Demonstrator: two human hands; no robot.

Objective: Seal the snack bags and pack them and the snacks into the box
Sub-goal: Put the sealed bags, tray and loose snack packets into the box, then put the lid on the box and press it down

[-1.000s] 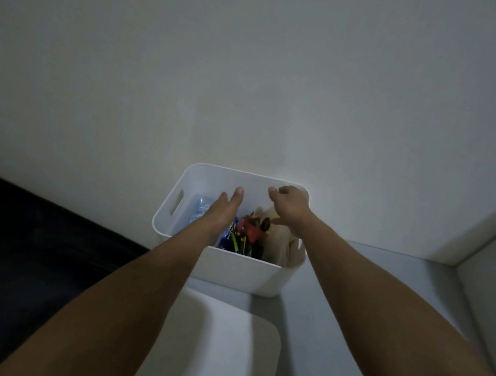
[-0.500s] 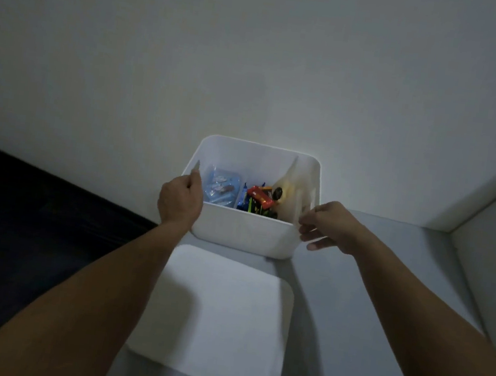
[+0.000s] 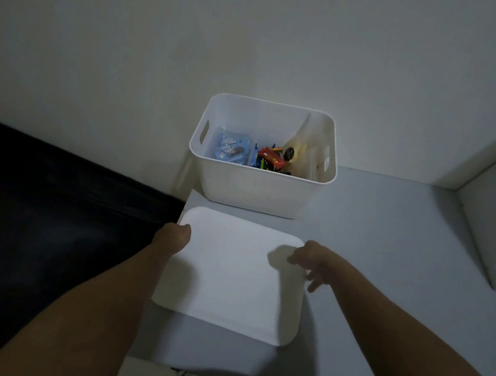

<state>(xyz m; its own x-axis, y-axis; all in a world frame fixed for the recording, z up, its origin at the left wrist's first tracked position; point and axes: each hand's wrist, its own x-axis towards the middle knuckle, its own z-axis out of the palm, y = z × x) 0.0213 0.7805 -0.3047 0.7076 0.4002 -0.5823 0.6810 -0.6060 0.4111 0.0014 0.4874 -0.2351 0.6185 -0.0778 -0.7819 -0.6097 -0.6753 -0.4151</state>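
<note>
A white box (image 3: pixel 255 192) with side handles stands at the back of the grey table (image 3: pixel 388 252), against the wall. Inside lie a blue snack pack (image 3: pixel 231 147), a red wrapped snack (image 3: pixel 272 157) with other small wrappers, and a clear bag (image 3: pixel 305 141) leaning on the right wall. The box's flat white lid (image 3: pixel 229 279) lies on the table in front of it. My left hand (image 3: pixel 173 238) curls around the lid's far left corner. At the lid's right edge my right hand (image 3: pixel 309 259) hovers with fingers spread.
The table's left edge runs just beside the lid, with a dark surface (image 3: pixel 50 210) below it. A white block (image 3: pixel 491 233) stands on the right of the table. The pale wall (image 3: pixel 257 48) rises right behind the box.
Both hands have left the box and come back toward me, down to the lid's two sides. The view has tilted down, so the lid shows in full.
</note>
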